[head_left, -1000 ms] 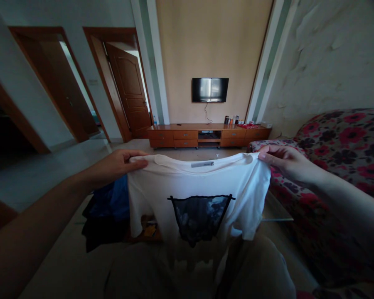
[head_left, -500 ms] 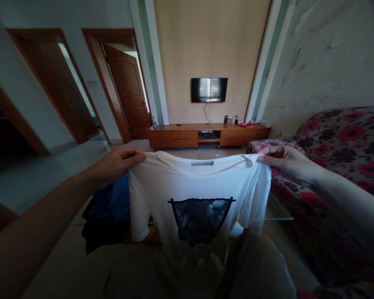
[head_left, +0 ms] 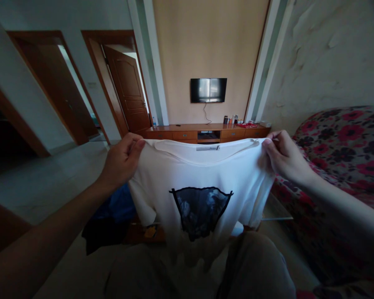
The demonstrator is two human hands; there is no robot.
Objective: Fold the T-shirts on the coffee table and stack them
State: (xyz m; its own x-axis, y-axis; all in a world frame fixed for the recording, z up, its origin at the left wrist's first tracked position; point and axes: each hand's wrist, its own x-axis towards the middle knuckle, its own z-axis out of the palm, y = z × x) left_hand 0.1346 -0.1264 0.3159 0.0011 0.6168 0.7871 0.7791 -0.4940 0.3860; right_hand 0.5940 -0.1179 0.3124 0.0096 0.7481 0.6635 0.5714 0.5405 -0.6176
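A white T-shirt (head_left: 202, 174) with a dark printed panel on its chest hangs spread out in front of me, over my knees. My left hand (head_left: 121, 160) pinches its left shoulder. My right hand (head_left: 283, 155) pinches its right shoulder. Both hands are closed on the cloth and hold the neckline taut at chest height. The shirt's lower hem is lost in shadow over my lap.
A floral sofa (head_left: 339, 149) runs along my right. Blue and dark clothes (head_left: 112, 218) lie piled on a low table to the left of my knees. A wooden TV cabinet (head_left: 180, 133) and a wall-mounted TV (head_left: 208, 89) stand at the far wall, with open doors (head_left: 127, 91) at left.
Both hands have lifted the shirt higher and a little further from me. Its top edge now covers part of the TV cabinet.
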